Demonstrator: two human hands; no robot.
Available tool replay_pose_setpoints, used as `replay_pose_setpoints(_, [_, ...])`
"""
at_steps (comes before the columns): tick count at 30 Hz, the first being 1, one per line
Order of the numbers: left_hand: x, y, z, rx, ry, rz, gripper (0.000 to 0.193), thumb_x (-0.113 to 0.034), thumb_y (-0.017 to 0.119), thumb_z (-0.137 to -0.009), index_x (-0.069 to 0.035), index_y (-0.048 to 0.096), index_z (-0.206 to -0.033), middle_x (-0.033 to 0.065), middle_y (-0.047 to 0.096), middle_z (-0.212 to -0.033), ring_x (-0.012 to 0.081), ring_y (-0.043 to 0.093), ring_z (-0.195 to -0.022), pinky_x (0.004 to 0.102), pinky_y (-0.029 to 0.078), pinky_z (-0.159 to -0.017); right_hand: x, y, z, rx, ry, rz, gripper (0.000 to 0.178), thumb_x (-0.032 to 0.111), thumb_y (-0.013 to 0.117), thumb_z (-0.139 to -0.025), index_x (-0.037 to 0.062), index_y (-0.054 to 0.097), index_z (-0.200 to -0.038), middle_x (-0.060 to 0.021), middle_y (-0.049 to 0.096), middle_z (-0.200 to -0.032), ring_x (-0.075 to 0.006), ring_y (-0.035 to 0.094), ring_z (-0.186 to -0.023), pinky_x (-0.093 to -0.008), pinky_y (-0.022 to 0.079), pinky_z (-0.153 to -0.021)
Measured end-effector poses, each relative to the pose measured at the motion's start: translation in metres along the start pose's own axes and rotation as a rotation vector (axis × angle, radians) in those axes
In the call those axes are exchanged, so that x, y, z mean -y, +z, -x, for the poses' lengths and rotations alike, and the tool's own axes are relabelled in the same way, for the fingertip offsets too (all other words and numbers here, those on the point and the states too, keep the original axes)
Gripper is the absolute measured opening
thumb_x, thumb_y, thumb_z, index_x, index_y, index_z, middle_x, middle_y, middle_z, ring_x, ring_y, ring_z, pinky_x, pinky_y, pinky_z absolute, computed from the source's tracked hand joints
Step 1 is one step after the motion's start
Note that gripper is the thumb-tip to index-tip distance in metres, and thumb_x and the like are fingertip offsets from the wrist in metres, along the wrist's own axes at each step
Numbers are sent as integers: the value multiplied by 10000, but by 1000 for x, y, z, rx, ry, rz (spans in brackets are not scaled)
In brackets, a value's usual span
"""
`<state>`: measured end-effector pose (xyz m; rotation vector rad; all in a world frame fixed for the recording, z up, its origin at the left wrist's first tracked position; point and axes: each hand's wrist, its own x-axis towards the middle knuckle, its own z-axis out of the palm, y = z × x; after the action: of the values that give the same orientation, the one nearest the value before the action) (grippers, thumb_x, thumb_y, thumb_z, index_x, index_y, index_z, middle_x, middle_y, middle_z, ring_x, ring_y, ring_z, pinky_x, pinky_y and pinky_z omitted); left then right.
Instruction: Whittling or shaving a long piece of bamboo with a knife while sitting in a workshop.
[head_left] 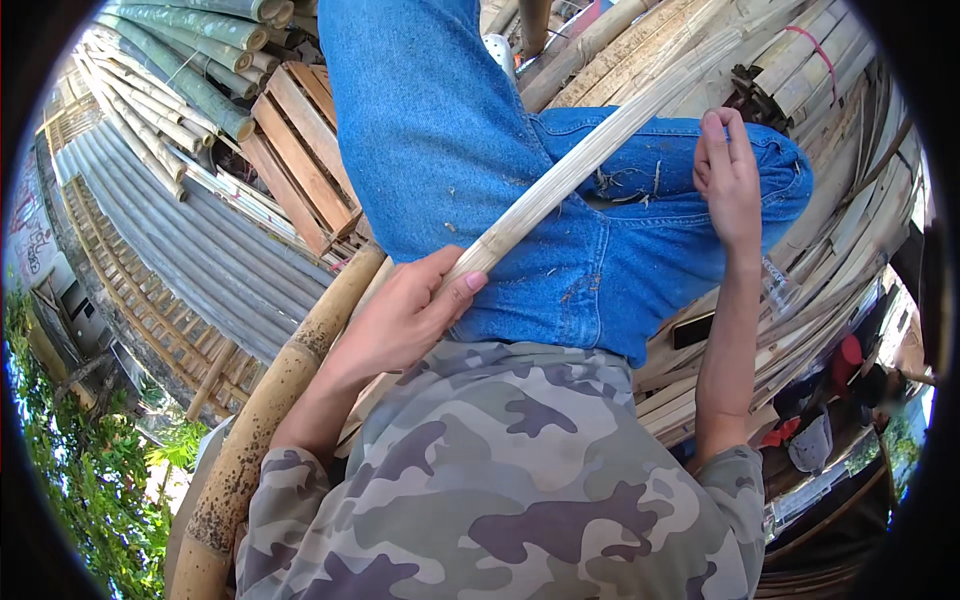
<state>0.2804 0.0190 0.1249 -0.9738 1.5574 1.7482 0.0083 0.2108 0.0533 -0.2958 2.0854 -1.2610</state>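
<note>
Bamboo strip, long and pale, slants over the blue jeans in the head view. It runs from the left hand up and across, and its far end pokes out farther than the right hand. The left hand has a grip on the near part, with the strip tucked between thumb and fingers, maybe so it does not slip or roll. The right hand is up over the bent leg, apart from the strip. Its fingers curl in (I cannot tell if they pinch something tiny). The legs are bent and spread in front of the hands, which probably makes a good place to rest something so long. Small shavings sit on the jeans just beside the right hand. A thick bamboo pole is left of the left hand. Farther out past that hand are a wooden crate and green poles. A dark flat thing lies closer in than the right hand. To the right of that hand, loose strips lie mostly side by side, perhaps to keep them tidy and close
</note>
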Motion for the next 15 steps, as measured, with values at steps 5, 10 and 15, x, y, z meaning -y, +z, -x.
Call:
replay_pose_setpoints(5, [-29, 27, -54, 84, 147, 66, 300, -334, 466, -1055, -54, 575, -1050, -60, 441, -692, 20, 391, -579, 197, 329, -491, 6, 17, 50, 40, -18, 22, 375, 318, 464, -1054, -3, 636, -966, 10, 482, -631, -60, 449, -567, -249, 373, -524])
replay_pose_setpoints(10, [-36, 56, -99, 31, 172, 35, 291, -334, 444, -1062, -66, 556, -1057, -59, 431, -689, 20, 383, -551, 194, 333, -463, -12, 39, 57, -124, 47, 4, 342, 289, 483, -1037, 0, 579, -882, -152, 544, -613, -262, 581, -559, -381, 430, -552])
replay_pose_setpoints(15, [-45, 63, -109, 67, 192, 98, 299, -319, 445, -1062, -41, 556, -1060, -28, 523, -722, 29, 457, -542, 197, 351, -439, -4, 44, 57, -114, 16, 221, 380, 313, 513, -1021, 6, 535, -797, -235, 523, -603, -447, 564, -618, -454, 414, -534])
